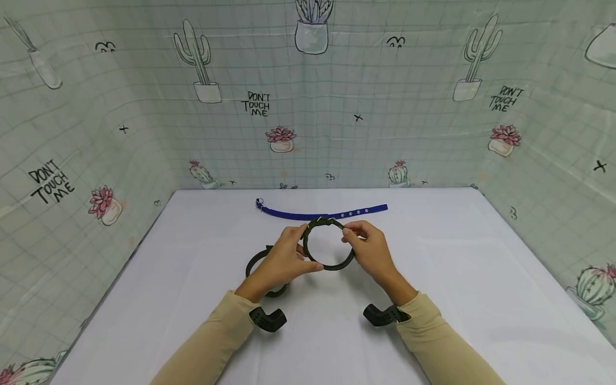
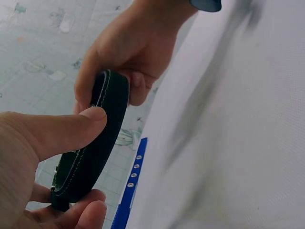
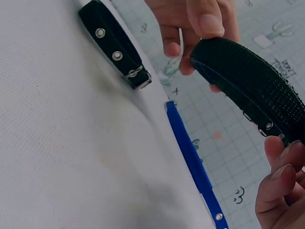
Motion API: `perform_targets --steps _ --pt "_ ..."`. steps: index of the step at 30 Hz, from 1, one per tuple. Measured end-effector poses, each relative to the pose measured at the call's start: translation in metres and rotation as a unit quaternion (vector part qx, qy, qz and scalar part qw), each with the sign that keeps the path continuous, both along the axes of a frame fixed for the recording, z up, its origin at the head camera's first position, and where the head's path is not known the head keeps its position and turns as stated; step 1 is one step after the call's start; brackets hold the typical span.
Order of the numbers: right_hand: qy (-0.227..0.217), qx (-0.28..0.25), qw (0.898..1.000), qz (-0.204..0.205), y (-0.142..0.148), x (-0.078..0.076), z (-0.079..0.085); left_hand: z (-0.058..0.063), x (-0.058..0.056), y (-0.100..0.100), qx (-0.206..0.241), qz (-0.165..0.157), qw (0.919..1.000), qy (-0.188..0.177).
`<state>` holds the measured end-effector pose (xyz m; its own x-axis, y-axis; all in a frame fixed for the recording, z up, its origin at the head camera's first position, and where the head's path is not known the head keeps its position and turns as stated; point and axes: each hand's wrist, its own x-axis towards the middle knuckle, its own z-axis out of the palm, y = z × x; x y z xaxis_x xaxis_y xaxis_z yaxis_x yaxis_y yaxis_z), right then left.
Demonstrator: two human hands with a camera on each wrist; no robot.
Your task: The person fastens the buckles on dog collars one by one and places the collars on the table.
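A dark collar [image 1: 332, 267], fastened into a round loop, is held up over the table between both hands. My left hand [image 1: 284, 262] grips its left side, thumb at the lower edge and fingers at the far edge in the left wrist view. My right hand [image 1: 374, 254] pinches the loop's right side between thumb and fingers. Metal-rimmed holes and a textured band [image 3: 248, 71] show in the right wrist view. A second dark looped collar [image 1: 249, 263] with a metal buckle rests on the table, partly hidden behind my left hand. Beyond lies a blue collar [image 1: 293, 216], stretched out with eyelets at its right.
A white cloth-covered table [image 1: 457, 321] lies beneath the hands. Patterned fabric walls [image 1: 337, 85] with cactus drawings enclose its back and sides. Black wrist cameras [image 1: 268, 320] sit at both sleeve cuffs.
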<state>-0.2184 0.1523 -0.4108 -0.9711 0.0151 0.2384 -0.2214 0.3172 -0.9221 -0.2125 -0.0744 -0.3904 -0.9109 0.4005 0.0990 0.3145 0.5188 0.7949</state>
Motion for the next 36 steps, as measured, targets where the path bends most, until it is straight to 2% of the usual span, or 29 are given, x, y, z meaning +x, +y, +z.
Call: perform_targets --steps 6,12,26,31,36 --pt "0.002 -0.011 1.0 0.009 0.003 -0.001 0.0 -0.001 0.001 0.003 -0.005 0.019 0.9997 -0.013" --pt "-0.026 -0.022 0.999 0.025 0.007 -0.001 -0.003 -0.004 0.0 0.005 -0.021 0.032 0.9992 -0.01" --pt "-0.045 0.053 0.997 0.032 0.011 -0.007 -0.004 -0.013 -0.002 0.009 -0.044 0.034 0.9977 0.04" --pt "-0.066 0.077 0.995 0.024 0.013 -0.009 -0.007 -0.015 -0.001 0.011 -0.089 0.018 0.9937 0.066" --pt "-0.097 0.109 0.989 0.027 0.015 -0.01 -0.01 -0.017 0.004 0.012 -0.147 0.005 0.9859 0.079"
